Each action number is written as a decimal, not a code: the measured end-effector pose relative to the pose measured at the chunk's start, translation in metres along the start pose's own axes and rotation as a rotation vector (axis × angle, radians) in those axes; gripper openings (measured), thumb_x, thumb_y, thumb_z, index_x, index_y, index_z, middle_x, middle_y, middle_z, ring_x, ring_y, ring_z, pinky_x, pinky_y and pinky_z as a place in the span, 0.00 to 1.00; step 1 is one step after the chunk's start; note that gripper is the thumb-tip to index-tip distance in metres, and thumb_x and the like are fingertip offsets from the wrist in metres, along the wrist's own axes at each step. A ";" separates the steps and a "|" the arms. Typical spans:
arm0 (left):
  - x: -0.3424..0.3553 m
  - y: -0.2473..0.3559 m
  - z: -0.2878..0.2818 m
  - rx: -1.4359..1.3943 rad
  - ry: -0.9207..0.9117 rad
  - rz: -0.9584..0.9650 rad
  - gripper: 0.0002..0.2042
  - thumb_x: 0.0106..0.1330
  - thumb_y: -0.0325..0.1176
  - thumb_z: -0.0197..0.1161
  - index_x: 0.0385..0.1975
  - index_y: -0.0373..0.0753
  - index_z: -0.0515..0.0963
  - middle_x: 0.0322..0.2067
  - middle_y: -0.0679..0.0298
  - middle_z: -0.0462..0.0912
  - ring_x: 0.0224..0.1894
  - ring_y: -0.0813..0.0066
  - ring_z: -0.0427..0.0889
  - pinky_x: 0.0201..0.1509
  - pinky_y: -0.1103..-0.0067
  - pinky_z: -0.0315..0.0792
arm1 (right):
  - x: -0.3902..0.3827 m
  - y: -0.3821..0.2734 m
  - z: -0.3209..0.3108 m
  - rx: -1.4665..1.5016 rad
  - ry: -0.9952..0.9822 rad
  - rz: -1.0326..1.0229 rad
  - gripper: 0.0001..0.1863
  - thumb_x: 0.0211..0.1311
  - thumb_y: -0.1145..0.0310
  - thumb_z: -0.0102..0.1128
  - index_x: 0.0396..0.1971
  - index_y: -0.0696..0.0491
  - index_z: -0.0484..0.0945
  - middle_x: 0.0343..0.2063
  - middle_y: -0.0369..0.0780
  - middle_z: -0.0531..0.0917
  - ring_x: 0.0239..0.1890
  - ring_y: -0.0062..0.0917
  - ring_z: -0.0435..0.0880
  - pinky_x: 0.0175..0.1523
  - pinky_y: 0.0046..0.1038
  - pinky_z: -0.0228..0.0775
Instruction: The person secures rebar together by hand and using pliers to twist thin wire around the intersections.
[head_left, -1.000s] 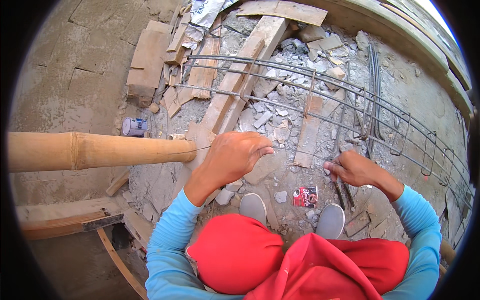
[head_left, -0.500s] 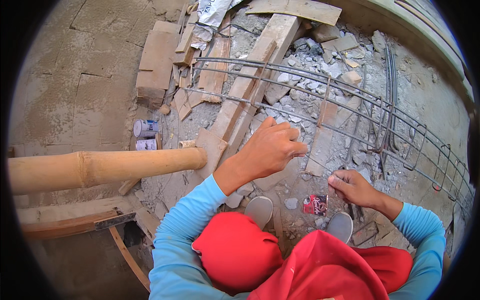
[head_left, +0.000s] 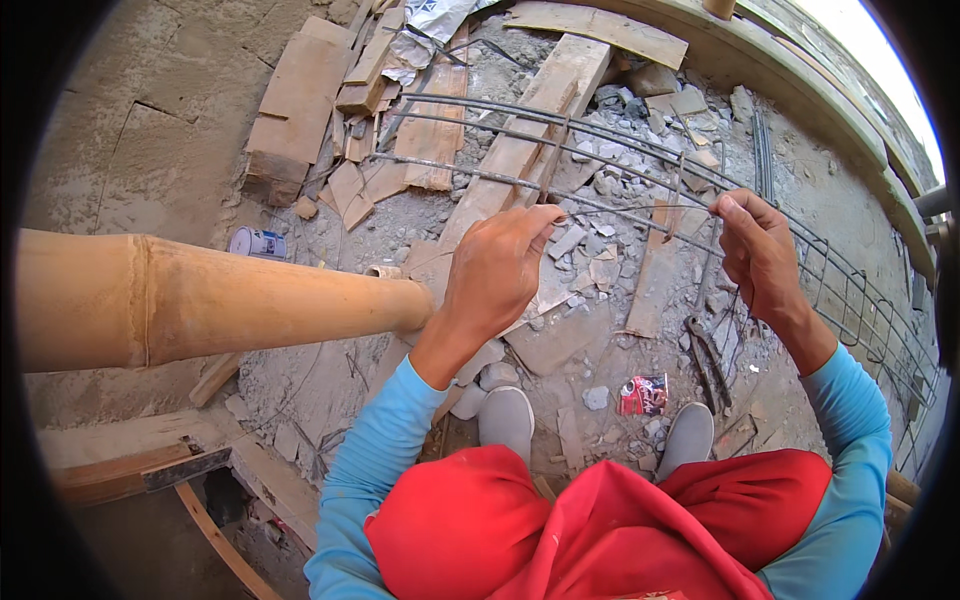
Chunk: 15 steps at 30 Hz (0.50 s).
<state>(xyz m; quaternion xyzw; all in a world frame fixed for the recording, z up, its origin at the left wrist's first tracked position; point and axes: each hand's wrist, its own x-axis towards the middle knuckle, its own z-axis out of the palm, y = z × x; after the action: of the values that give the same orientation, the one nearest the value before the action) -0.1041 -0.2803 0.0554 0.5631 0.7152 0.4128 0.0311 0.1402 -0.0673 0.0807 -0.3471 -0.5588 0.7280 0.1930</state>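
A thin wire point(head_left: 632, 209) runs almost level between my two hands. My left hand point(head_left: 505, 262) pinches its left end, fingers bent and closed. The other end is pinched between thumb and fingers of my right hand point(head_left: 760, 250). Just beyond the wire lies a long cage of steel reinforcing bars point(head_left: 600, 160) with tied stirrups, reaching from the upper middle to the right edge. On the ground below my right hand is a pair of pincers point(head_left: 708, 362) with its handles slightly apart.
A thick bamboo pole point(head_left: 270, 305) juts in from the left, close to my left wrist. Timber beams point(head_left: 535, 125) lie under the bars amid broken concrete point(head_left: 600, 255). A red packet point(head_left: 643, 394) lies between my shoes. Farther left are a can point(head_left: 257, 243) and boards point(head_left: 300, 95).
Both hands have risen and moved apart. The wire has gone from slanting to nearly level and stretched. My view has shifted, and the pincers now show below my right hand.
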 end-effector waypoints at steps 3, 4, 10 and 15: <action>-0.003 -0.018 -0.016 0.060 0.041 -0.042 0.06 0.72 0.29 0.62 0.44 0.39 0.84 0.32 0.58 0.85 0.35 0.53 0.83 0.43 0.65 0.70 | -0.005 -0.022 0.017 -0.156 -0.007 -0.005 0.13 0.76 0.59 0.64 0.45 0.53 0.83 0.15 0.23 0.64 0.13 0.07 0.55 0.18 0.18 0.43; -0.004 -0.024 -0.019 0.082 0.024 -0.074 0.06 0.72 0.29 0.62 0.44 0.39 0.84 0.32 0.59 0.85 0.36 0.54 0.83 0.44 0.65 0.70 | -0.009 -0.023 0.019 -0.226 0.005 0.012 0.13 0.76 0.59 0.64 0.46 0.53 0.84 0.15 0.23 0.65 0.14 0.06 0.56 0.19 0.19 0.43; 0.005 -0.021 -0.002 0.233 -0.328 0.150 0.06 0.66 0.28 0.65 0.38 0.47 0.86 0.33 0.66 0.83 0.43 0.65 0.79 0.56 0.63 0.63 | -0.052 0.005 0.016 -0.707 -0.377 0.129 0.15 0.77 0.63 0.61 0.55 0.56 0.82 0.23 0.27 0.72 0.25 0.13 0.69 0.31 0.23 0.62; 0.024 0.007 0.044 -0.141 -0.126 0.335 0.08 0.61 0.24 0.70 0.38 0.45 0.86 0.38 0.65 0.83 0.50 0.63 0.79 0.62 0.61 0.67 | -0.063 0.013 0.074 -0.535 -0.118 0.201 0.15 0.79 0.65 0.57 0.58 0.54 0.79 0.24 0.30 0.72 0.27 0.14 0.67 0.32 0.25 0.62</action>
<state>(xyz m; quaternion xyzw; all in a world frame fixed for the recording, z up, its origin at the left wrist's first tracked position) -0.0853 -0.2356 0.0408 0.6954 0.5773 0.4254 0.0461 0.1316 -0.1639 0.0963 -0.3964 -0.7038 0.5893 -0.0112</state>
